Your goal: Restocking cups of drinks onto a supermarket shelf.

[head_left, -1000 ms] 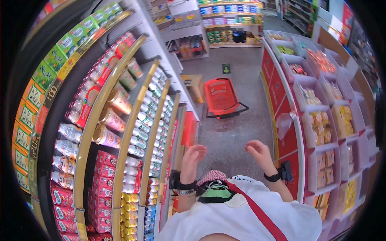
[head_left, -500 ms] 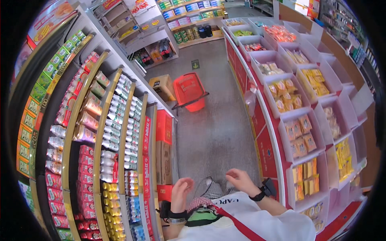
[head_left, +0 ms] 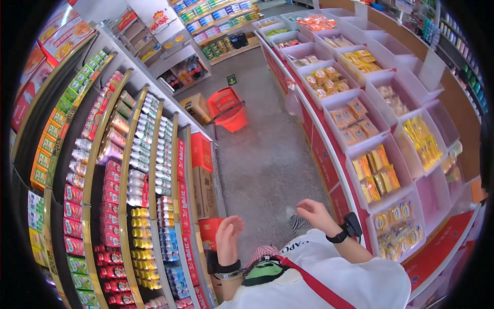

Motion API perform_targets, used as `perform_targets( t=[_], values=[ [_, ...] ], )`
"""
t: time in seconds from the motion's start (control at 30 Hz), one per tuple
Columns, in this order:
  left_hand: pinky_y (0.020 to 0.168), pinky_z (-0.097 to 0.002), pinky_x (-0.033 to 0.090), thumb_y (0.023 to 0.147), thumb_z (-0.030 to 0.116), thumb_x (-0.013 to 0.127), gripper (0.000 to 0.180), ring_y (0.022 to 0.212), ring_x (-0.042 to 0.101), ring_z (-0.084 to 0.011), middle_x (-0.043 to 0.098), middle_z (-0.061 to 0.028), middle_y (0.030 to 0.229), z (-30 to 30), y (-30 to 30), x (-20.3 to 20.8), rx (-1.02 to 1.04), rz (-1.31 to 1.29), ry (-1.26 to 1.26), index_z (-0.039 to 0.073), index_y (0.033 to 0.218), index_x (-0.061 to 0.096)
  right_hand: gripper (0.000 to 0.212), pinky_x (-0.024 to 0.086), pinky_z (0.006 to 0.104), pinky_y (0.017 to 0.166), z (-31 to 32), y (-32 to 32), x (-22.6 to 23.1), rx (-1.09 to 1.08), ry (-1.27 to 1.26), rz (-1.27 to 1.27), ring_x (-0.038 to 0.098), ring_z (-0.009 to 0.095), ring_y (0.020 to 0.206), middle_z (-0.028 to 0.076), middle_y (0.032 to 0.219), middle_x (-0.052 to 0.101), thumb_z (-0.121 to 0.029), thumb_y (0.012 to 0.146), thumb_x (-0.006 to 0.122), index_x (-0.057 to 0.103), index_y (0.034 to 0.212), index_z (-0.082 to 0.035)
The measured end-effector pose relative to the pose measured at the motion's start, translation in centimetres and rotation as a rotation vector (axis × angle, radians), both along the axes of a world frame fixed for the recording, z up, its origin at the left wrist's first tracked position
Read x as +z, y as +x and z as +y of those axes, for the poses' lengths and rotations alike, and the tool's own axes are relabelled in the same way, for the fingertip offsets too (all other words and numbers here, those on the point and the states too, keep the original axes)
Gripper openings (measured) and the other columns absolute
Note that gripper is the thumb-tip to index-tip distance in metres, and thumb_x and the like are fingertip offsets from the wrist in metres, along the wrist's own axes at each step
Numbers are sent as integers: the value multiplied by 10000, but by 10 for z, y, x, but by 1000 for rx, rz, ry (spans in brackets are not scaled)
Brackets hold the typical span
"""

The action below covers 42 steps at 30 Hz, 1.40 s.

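Note:
My left hand [head_left: 229, 241] is raised in front of me at the lower middle, its fingers loosely curved and nothing in them. Its nearest neighbours are a red carton [head_left: 211, 232] and the drink shelves on the left. My right hand [head_left: 315, 214] hangs over the aisle floor, half bent, also holding nothing. Beside it runs the red side of the snack counter [head_left: 346, 211]; it does not appear to touch it. Both wrists wear dark bands, with a black device [head_left: 353, 225] at the right one.
A red shopping basket [head_left: 229, 116] stands on the aisle floor by a cardboard box [head_left: 195, 107]. Shelves of bottles [head_left: 146, 139], cans and cartons line the left. Clear bins of packaged snacks [head_left: 375, 172] fill the right counter. Stocked shelves [head_left: 221, 23] stand at the far end.
My view has shifted and turned to the right, so the basket and far shelves sit further left. More of the near snack bins show. Both hands remain raised and hold nothing.

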<state>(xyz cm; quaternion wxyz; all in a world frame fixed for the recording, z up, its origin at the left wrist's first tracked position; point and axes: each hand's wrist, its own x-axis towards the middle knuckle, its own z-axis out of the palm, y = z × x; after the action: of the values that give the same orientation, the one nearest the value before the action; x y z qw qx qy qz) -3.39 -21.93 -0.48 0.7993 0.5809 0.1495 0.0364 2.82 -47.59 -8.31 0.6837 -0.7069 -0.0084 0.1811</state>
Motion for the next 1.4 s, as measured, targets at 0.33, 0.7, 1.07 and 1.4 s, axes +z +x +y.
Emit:
perform_targets(
  t=[0.33, 0.7, 1.07, 1.4],
  values=[
    [889, -335, 392, 879, 161, 479, 333, 996, 520, -192, 539, -103, 1064, -91, -127, -6, -25, 61, -115, 5, 1172, 451, 265, 482, 286, 728, -87, -173, 34, -14, -96, -56, 616, 163, 814, 109, 868, 642, -178, 815, 604, 574, 979, 29],
    [873, -318, 388, 880, 206, 484, 381, 978, 507, -188, 505, -84, 1102, -206, -141, -1, -280, 1, -76, 44, 1219, 420, 267, 476, 267, 694, -243, -230, 46, -417, -180, -55, 601, 136, 783, 87, 866, 637, -191, 816, 606, 577, 979, 18],
    [849, -314, 389, 886, 192, 483, 339, 962, 505, -183, 501, -83, 1093, -317, -210, -3, -27, 112, 39, 48, 1189, 437, 243, 469, 261, 694, -410, -257, 8, -441, -245, -47, 601, 137, 773, 94, 838, 633, -175, 819, 607, 585, 952, 28],
    [867, -331, 378, 879, 195, 483, 361, 1005, 487, -195, 488, -87, 1128, -325, -257, -14, 90, 11, 25, 54, 1208, 431, 274, 470, 310, 697, -483, -290, 39, -712, -515, -129, 615, 206, 753, 141, 823, 638, -189, 771, 616, 602, 940, 26]
  ],
)
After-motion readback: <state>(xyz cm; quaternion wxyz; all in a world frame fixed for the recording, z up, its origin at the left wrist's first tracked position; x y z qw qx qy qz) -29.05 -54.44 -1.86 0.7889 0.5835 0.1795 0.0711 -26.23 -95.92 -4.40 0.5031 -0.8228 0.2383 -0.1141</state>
